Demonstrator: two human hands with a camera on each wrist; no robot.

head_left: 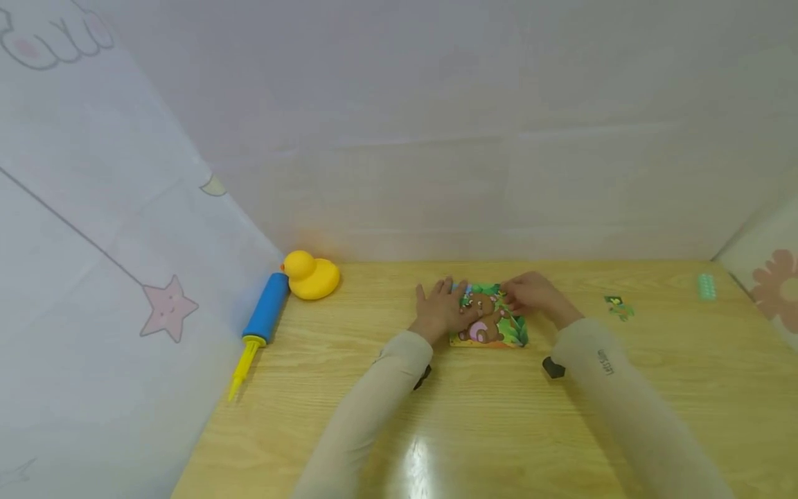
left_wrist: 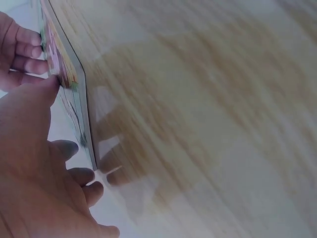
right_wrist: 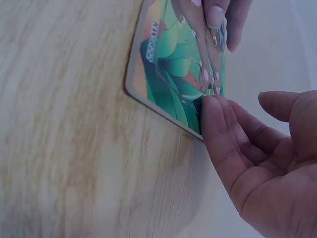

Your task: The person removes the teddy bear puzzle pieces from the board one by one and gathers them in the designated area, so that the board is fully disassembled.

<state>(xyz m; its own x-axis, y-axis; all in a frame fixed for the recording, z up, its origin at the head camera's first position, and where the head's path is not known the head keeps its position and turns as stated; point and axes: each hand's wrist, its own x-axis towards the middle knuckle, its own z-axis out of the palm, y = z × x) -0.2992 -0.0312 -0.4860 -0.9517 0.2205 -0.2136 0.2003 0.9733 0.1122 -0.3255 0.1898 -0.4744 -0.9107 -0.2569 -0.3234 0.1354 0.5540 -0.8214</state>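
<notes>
A flat jigsaw puzzle board (head_left: 483,333) with a brown bear among green leaves lies on the wooden table. My left hand (head_left: 440,312) rests on its left side with spread fingers; in the left wrist view the thumb (left_wrist: 47,89) touches the picture. My right hand (head_left: 536,296) is at the board's upper right. In the right wrist view, its fingertips (right_wrist: 213,111) press on the picture near the edge, and another digit stands apart from them. Whether a loose piece lies beneath those fingertips is hidden.
Small puzzle pieces (head_left: 618,307) lie to the right of the board. A green bumpy object (head_left: 707,286) is at the far right. Over on the left are a yellow rubber duck (head_left: 314,278) and a blue and yellow hand pump (head_left: 264,312). A white printed sheet (head_left: 436,187) rises behind the table.
</notes>
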